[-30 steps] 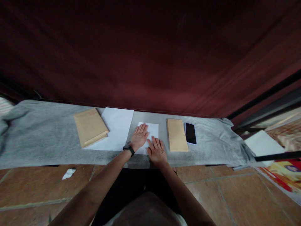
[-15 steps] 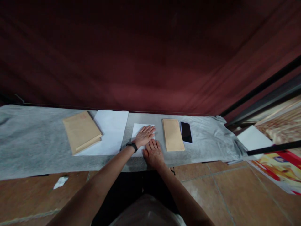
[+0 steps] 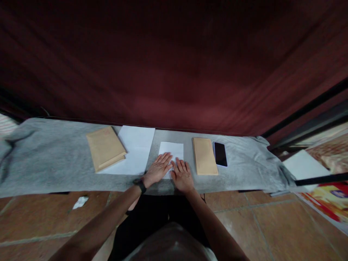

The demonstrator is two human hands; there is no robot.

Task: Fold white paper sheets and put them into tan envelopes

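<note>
A small white sheet of paper [image 3: 172, 146], apparently folded, lies on the grey cloth in front of me. My left hand [image 3: 157, 168], with a dark band on its wrist, rests flat across the paper's lower left part, fingers stretched out. Beside it, my right hand [image 3: 183, 175] lies flat over the lower right part, fingers spread a little. The thumbs and fingertips of both hands come close together near the middle of the paper. Between and beneath the hands, the lower part of the paper is mostly hidden.
Larger white sheets [image 3: 140, 145] lie to the left, partly under a stack of big brown envelopes [image 3: 106, 146]. To the right are narrower brown envelopes [image 3: 205, 156] and a phone [image 3: 220, 154]. Grey cloth [image 3: 59, 156] covers the long table; a dark red curtain [image 3: 174, 87] hangs behind.
My left hand has slid back toward me and left, uncovering the paper's upper part. My right hand is still flat, its fingers slightly more spread. The whole view has shifted a little.
</note>
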